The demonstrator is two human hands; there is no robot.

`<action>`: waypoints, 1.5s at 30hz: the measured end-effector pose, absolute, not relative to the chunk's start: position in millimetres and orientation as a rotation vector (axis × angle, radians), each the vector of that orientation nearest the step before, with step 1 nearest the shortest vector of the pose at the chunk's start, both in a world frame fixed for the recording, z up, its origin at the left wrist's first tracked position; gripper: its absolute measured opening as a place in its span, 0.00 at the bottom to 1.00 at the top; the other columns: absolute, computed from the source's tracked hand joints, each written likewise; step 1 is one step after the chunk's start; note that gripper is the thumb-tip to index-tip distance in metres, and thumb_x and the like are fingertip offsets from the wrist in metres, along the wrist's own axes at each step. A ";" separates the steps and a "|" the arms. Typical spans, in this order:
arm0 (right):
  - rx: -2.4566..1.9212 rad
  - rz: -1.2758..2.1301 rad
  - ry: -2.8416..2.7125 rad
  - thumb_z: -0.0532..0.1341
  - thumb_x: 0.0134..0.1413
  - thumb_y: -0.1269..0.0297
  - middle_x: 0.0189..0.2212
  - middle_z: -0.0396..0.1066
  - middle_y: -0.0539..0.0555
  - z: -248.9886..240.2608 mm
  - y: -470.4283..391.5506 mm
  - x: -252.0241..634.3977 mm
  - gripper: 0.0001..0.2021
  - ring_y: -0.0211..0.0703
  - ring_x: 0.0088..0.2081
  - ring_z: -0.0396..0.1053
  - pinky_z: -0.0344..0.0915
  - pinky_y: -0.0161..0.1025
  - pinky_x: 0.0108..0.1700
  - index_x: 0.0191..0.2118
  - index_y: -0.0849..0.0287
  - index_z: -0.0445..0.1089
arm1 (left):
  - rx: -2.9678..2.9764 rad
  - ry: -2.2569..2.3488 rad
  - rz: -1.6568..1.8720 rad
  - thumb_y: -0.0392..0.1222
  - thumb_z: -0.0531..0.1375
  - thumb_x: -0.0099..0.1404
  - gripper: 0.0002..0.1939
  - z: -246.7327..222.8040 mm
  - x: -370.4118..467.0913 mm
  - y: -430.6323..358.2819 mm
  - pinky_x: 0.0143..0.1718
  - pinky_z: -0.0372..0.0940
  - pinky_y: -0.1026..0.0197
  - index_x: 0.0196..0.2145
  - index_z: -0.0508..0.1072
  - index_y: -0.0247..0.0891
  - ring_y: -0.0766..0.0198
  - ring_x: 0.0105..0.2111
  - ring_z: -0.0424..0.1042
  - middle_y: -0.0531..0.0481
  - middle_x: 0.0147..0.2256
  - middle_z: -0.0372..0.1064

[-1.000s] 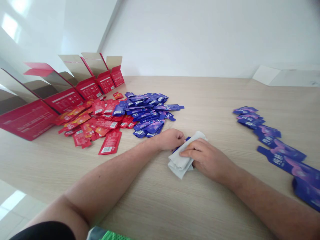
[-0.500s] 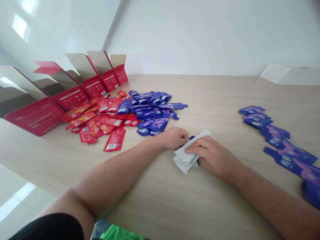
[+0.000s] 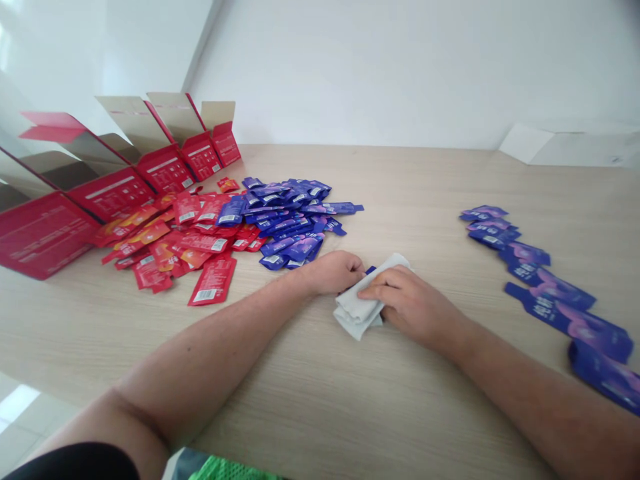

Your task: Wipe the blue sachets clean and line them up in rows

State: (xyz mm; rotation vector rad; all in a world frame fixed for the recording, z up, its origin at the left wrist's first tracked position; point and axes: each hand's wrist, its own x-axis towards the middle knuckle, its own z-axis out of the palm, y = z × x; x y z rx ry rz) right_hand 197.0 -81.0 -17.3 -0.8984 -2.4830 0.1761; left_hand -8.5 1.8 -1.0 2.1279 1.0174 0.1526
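In the middle of the table, my right hand [image 3: 417,307] is closed on a folded white cloth [image 3: 356,309], pressing it down. A small dark-blue corner of a sachet [image 3: 371,270] shows at the cloth's upper edge; the rest is covered. My left hand [image 3: 338,272] rests just left of the cloth with its fingers pinched together, apparently on the hidden end of that sachet. Beyond it lies a heap of blue-purple sachets [image 3: 293,223], touching a heap of red and orange sachets [image 3: 205,240] on the left.
Several open red boxes [image 3: 167,167] stand in a row at the left with flaps raised. On the right, several blue-purple sachets [image 3: 543,280] lie overlapping in a line. A white box [image 3: 570,145] sits by the wall. Green mesh [image 3: 235,469] shows below the table's front edge.
The whole view has shifted, with the scene sliding left in the picture. Both hands keep nearly the same place on the table, the cloth still under my right hand.
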 end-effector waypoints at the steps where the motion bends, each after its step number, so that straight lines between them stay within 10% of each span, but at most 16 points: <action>1: -0.926 0.165 -2.462 0.60 0.57 0.79 0.44 0.73 0.57 -16.9 -81.1 196.8 0.19 0.51 0.48 0.67 0.68 0.51 0.52 0.52 0.56 0.75 | 2.140 1.034 0.160 0.44 0.55 0.65 0.11 -0.2 -8.3 1.6 0.20 0.58 0.68 0.33 0.75 0.38 0.68 0.21 0.69 0.54 0.22 0.71; 26: -1.351 0.068 -1.716 0.61 0.57 0.68 0.40 0.76 0.54 -10.2 -49.8 240.9 0.12 0.49 0.43 0.72 0.68 0.45 0.47 0.46 0.54 0.76 | 3.042 1.307 0.031 0.39 0.50 0.68 0.14 45.0 -0.7 -35.7 0.32 0.60 0.56 0.37 0.76 0.37 0.52 0.36 0.74 0.41 0.35 0.74; 36: -1.247 0.142 -1.825 0.58 0.55 0.75 0.44 0.76 0.53 -11.2 -53.9 234.2 0.17 0.48 0.46 0.72 0.67 0.46 0.51 0.47 0.52 0.76 | 2.807 1.497 -0.172 0.71 0.58 0.57 0.35 30.6 -14.6 -26.2 0.38 0.65 0.55 0.48 0.72 0.38 0.44 0.43 0.74 0.36 0.44 0.74; 45: -1.161 0.167 -1.944 0.57 0.55 0.79 0.42 0.75 0.53 -16.3 -53.3 232.7 0.22 0.47 0.47 0.71 0.67 0.45 0.51 0.50 0.51 0.75 | 2.431 1.300 -0.169 0.63 0.63 0.56 0.25 21.2 -10.7 -5.9 0.28 0.60 0.62 0.41 0.75 0.40 0.58 0.30 0.74 0.45 0.34 0.77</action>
